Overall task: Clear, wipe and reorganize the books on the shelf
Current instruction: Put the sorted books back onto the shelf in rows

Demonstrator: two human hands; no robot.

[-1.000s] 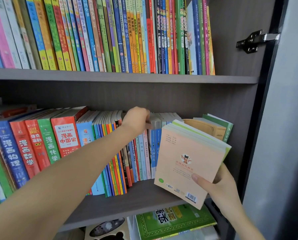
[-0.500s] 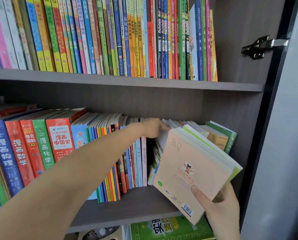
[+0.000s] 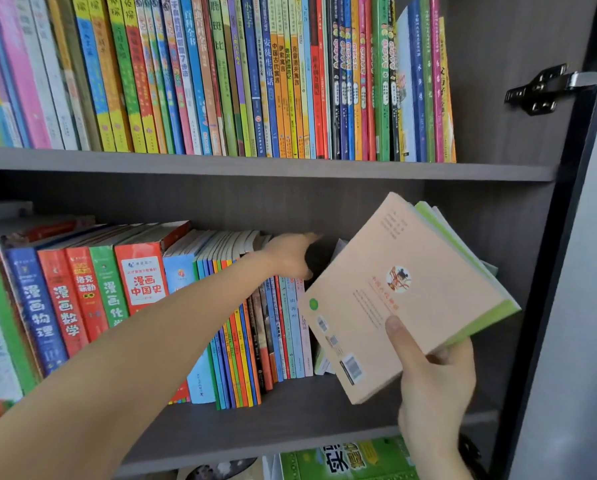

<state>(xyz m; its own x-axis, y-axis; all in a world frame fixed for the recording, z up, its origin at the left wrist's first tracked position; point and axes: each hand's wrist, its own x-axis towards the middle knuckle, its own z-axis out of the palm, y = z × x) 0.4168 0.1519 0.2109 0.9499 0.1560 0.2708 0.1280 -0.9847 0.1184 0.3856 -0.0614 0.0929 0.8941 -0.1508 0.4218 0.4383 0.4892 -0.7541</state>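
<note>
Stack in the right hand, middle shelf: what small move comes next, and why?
Probably tip the stack of books upright and slide it into the dark gap on the middle shelf. The left hand presses against the upright row, the gap lies open just right of it, and the right hand grips the stack tilted in front of that gap.

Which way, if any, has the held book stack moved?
Yes: the book stack rose, its top now close under the upper shelf board.
</note>
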